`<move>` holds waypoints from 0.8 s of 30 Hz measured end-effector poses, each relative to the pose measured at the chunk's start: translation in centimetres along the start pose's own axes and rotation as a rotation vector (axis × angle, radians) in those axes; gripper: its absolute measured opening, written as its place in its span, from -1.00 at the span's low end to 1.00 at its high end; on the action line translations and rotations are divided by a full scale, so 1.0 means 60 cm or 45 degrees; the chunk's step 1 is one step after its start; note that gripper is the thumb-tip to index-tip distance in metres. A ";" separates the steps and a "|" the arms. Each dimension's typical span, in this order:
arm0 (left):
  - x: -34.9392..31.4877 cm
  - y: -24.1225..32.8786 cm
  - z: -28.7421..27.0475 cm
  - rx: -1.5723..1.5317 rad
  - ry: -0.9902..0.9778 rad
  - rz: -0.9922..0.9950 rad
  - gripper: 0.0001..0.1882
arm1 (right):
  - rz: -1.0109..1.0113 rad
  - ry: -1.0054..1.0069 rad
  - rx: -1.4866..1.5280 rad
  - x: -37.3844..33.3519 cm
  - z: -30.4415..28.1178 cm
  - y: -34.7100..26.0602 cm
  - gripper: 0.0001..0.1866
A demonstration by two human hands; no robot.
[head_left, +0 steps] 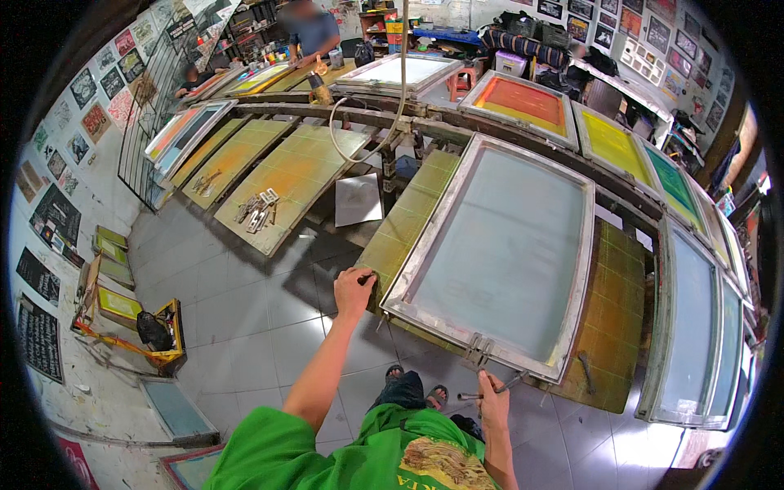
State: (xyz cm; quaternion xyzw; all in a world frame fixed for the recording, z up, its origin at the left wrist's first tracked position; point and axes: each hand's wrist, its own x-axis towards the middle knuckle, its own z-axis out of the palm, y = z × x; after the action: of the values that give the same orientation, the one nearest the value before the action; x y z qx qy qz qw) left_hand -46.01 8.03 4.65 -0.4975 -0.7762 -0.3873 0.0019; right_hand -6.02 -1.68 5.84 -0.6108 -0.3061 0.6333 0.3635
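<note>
In front of me a silver-framed printing screen (490, 237) with pale grey mesh lies tilted over a greenish-brown board (408, 216). At the board's near left corner is my left hand (353, 292), fingers curled round a small dark thing I cannot make out. A metal clamp (478, 351) sits at the middle of the screen's near edge. Just below it, my right hand (493, 402) is closed around a thin metal rod (469, 397), whose ends stick out both sides of the fist. A metal hand tool (586, 371) lies on the board to the right of the screen.
Metal clamps (257, 208) lie on another board (286, 175) to the left. Coloured screens (523, 104) line the long rack at the back and right. A cable loop (335, 135) hangs over the rack. A person (314, 37) stands at the far side. Framed screens lean along the left wall.
</note>
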 end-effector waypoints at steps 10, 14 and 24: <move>-0.006 0.009 0.015 0.206 0.112 0.034 -0.64 | -0.117 0.067 0.179 0.026 0.028 0.002 -0.71; -0.004 0.004 0.030 0.223 0.076 0.011 -0.76 | -0.347 0.158 0.274 0.002 0.044 -0.024 -0.75; 0.011 -0.006 0.043 0.337 0.022 0.173 -0.85 | -0.559 0.102 0.110 -0.021 0.027 -0.045 -0.77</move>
State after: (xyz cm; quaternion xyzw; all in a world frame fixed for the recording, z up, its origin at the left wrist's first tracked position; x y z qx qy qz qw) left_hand -45.62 10.03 2.90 -0.5409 -0.7850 -0.2848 0.1004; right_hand -7.41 -1.17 8.89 -0.5380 -0.3898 0.5266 0.5304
